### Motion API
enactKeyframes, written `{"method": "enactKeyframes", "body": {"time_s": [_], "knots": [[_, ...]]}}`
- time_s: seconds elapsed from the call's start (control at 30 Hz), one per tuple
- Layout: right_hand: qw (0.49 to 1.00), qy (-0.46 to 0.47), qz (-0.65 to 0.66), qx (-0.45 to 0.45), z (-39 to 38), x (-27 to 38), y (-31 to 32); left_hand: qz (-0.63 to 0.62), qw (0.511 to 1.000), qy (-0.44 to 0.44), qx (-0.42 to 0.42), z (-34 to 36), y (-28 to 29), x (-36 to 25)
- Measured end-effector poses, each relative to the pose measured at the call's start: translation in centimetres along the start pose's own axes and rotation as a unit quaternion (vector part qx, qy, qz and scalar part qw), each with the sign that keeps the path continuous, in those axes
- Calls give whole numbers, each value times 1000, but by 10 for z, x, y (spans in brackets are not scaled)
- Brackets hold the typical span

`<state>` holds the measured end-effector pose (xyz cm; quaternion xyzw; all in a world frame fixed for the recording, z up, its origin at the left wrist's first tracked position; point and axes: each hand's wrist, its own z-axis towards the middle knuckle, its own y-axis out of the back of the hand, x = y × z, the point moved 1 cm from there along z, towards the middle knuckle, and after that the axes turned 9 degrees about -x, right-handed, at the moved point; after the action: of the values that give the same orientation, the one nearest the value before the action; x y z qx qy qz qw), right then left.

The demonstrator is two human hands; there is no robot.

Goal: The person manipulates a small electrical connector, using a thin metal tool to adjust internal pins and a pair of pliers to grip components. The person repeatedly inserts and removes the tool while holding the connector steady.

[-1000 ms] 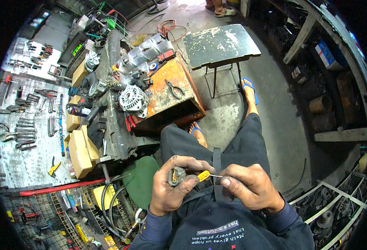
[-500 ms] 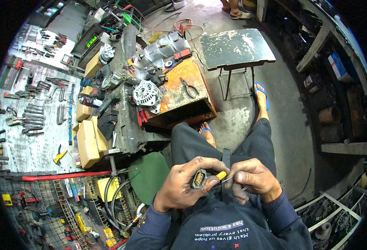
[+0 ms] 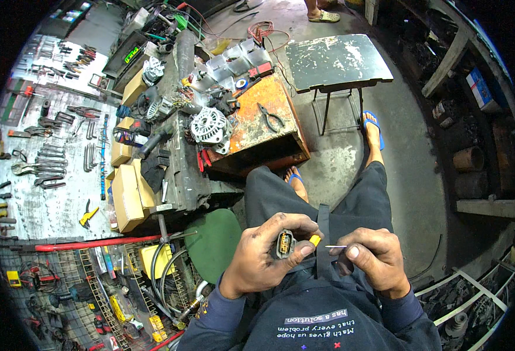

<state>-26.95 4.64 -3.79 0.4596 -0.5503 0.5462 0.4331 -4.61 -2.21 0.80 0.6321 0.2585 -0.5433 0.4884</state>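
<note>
My left hand (image 3: 257, 257) is closed around a dark electrical connector (image 3: 285, 244), its open end with yellow inside facing up. Between that hand's thumb and index finger sticks out a small yellow piece (image 3: 315, 240); whether it joins the connector is hidden. My right hand (image 3: 377, 257) pinches a thin, pointed metal rod (image 3: 335, 246), most of it covered by the fingers. Its tip points left at the yellow piece, with a small gap between them. Both hands are above my lap.
An orange cabinet (image 3: 254, 131) ahead bears pliers (image 3: 270, 118) and an alternator (image 3: 210, 127). Beyond stands a small worn table (image 3: 339, 61). On the left are a green seat (image 3: 212, 243) and a board of hand tools (image 3: 35, 205). Another person's foot (image 3: 324, 16) shows at the far edge.
My right hand has moved right with the metal rod, drawing its tip away from the yellow piece. The left hand keeps its hold on the connector. The whole view has shifted slightly.
</note>
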Motion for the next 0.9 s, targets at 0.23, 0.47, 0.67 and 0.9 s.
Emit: {"method": "enactKeyframes", "body": {"time_s": [0.23,0.47,0.67,0.9], "knots": [[1000,-5,-22,-18,-4,-1,1,30,999,-27,-19,-4,-3,-1],[1000,-11,-17,-11,-2,-5,-1,19,999,-4,-28,-7,-2,2],[1000,3,-26,-13,-2,-6,-2,-7,999,17,-34,-7,-2,4],[999,7,-31,-14,-1,-8,-1,-60,996,57,-38,-10,-4,9]]}}
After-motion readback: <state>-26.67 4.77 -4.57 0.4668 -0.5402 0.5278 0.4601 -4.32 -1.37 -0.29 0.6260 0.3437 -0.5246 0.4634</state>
